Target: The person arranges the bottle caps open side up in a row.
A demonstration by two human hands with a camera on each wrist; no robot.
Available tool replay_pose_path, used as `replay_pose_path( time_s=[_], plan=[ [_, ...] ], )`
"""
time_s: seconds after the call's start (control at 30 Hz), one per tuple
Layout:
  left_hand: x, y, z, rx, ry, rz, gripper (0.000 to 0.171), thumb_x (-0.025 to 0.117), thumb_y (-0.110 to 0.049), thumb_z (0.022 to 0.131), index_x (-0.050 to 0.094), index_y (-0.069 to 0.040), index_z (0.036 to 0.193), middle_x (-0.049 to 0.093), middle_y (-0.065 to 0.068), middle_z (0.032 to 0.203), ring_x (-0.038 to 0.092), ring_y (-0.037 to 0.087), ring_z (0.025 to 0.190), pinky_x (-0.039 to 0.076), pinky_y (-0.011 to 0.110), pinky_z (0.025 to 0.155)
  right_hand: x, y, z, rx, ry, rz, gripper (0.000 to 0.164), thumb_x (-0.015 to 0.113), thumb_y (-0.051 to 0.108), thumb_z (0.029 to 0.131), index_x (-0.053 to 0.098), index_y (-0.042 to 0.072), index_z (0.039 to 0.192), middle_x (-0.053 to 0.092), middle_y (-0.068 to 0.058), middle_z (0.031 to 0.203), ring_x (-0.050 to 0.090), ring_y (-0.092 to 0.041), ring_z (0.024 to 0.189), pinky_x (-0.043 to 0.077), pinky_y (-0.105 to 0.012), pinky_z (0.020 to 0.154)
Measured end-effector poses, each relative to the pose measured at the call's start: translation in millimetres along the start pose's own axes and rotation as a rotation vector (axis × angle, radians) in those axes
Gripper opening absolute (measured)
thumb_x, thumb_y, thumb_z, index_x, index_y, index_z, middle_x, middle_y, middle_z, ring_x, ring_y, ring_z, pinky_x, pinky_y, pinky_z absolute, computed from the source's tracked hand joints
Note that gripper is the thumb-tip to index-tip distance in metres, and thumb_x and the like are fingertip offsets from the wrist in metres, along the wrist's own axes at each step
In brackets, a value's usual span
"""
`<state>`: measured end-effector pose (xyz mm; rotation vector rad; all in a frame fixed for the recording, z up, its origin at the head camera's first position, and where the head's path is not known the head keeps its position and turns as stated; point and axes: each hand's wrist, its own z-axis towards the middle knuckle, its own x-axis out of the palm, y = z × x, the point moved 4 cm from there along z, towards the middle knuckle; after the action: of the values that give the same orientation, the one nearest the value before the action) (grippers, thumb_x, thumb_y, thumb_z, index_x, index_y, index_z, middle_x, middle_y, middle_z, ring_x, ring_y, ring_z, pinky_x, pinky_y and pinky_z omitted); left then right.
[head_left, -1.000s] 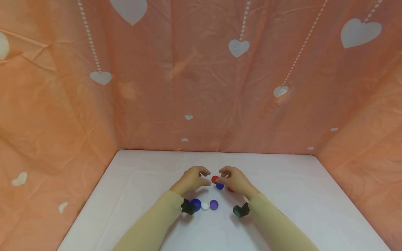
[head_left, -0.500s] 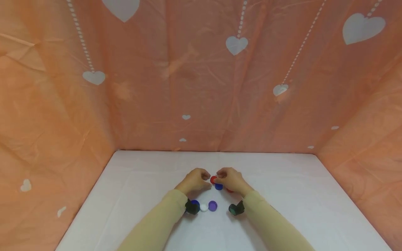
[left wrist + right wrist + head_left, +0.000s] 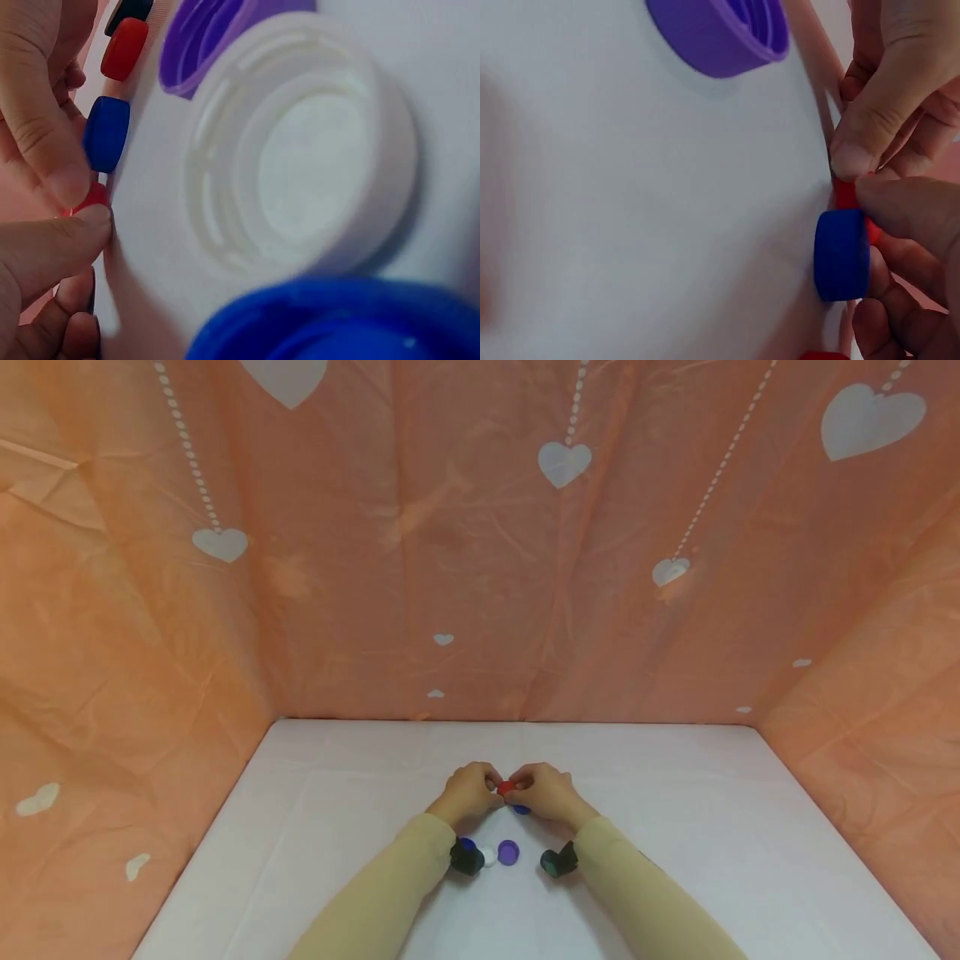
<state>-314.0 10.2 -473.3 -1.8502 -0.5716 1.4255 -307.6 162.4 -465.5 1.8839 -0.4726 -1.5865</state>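
One red cap (image 3: 506, 787): held between two hands above the middle of the worktop (image 3: 337, 777); whether it is lifted or rested there cannot be told.
Left hand (image 3: 465, 792): its grip, thumb and fingers curled, is clamped on the red cap's left side.
Right hand (image 3: 550, 793): its grip is clamped on the opposite side, the two thumb tips being brought close together.
Small blue cap (image 3: 842, 255): seen just beside the red cap, partly covered by the right hand in the head view.
Second red cap (image 3: 124, 50): shown beyond the small blue one.
Purple cap (image 3: 508, 852): set nearer the person, open side up.
White cap (image 3: 315, 165): placed open side up, left of the purple one.
Larger blue cap (image 3: 337, 322): set left of the white one.
Sleeves (image 3: 375, 889): pale yellow, worn on both arms.
Orange cloth (image 3: 487, 568): printed with white hearts, hung behind.
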Motion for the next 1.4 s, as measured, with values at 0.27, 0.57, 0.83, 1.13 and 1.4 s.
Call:
replay_pose_path(
  time_s=[0.27, 0.57, 0.83, 1.13, 1.4],
  plan=[
    [-7.6, -4.3, -5.2, 0.001, 0.017, -0.089, 0.018, 0.075, -0.008, 0.082, 0.064, -0.008, 0.095, 0.062, 0.001, 0.083, 0.056, 0.018, 0.081, 0.046, 0.036, 0.077, -1.6, 4.4, 0.4, -0.022, -0.002, 0.042, 0.022, 0.077, 0.023, 0.082, 0.071, 0.015, 0.102, 0.067, 0.012, 0.081, 0.061, -0.014, 0.089, 0.009, -0.069, 0.102],
    [-24.8, -10.2, -10.8, 0.151, 0.058, -0.110, 0.016, 0.074, -0.009, 0.084, 0.069, -0.002, 0.098, 0.065, 0.000, 0.083, 0.061, 0.013, 0.080, 0.050, 0.030, 0.077, -5.9, 13.1, -5.4, -0.060, -0.010, 0.057, 0.020, 0.074, 0.027, 0.085, 0.070, 0.018, 0.102, 0.062, 0.006, 0.087, 0.056, -0.016, 0.080, 0.045, -0.038, 0.073],
    [-26.9, -12.8, -32.6, 0.205, 0.082, -0.113, 0.010, 0.071, -0.009, 0.086, 0.070, -0.006, 0.096, 0.066, -0.003, 0.082, 0.060, 0.012, 0.079, 0.051, 0.030, 0.075, -8.0, 21.1, -31.2, -0.105, -0.032, 0.065, 0.022, 0.075, 0.033, 0.084, 0.071, 0.019, 0.101, 0.063, 0.008, 0.093, 0.055, -0.019, 0.094, 0.043, -0.045, 0.086],
    [-21.2, -8.7, -49.3, 0.223, 0.103, -0.106, 0.008, 0.071, -0.013, 0.088, 0.072, -0.010, 0.095, 0.066, -0.006, 0.081, 0.061, 0.011, 0.079, 0.050, 0.030, 0.075, -1.6, 20.9, -50.8, -0.167, -0.033, 0.092, 0.021, 0.075, 0.035, 0.084, 0.072, 0.020, 0.099, 0.064, 0.012, 0.090, 0.057, -0.013, 0.093, 0.042, -0.051, 0.089],
    [-21.5, -9.9, -52.2, 0.250, 0.094, -0.104, 0.010, 0.071, -0.015, 0.088, 0.073, -0.012, 0.097, 0.066, -0.009, 0.083, 0.060, 0.010, 0.080, 0.050, 0.031, 0.076, -2.9, 23.5, -54.6, -0.201, -0.040, 0.071, 0.017, 0.074, 0.031, 0.086, 0.072, 0.021, 0.099, 0.064, 0.013, 0.088, 0.056, -0.013, 0.088, 0.044, -0.039, 0.079]
  ],
)
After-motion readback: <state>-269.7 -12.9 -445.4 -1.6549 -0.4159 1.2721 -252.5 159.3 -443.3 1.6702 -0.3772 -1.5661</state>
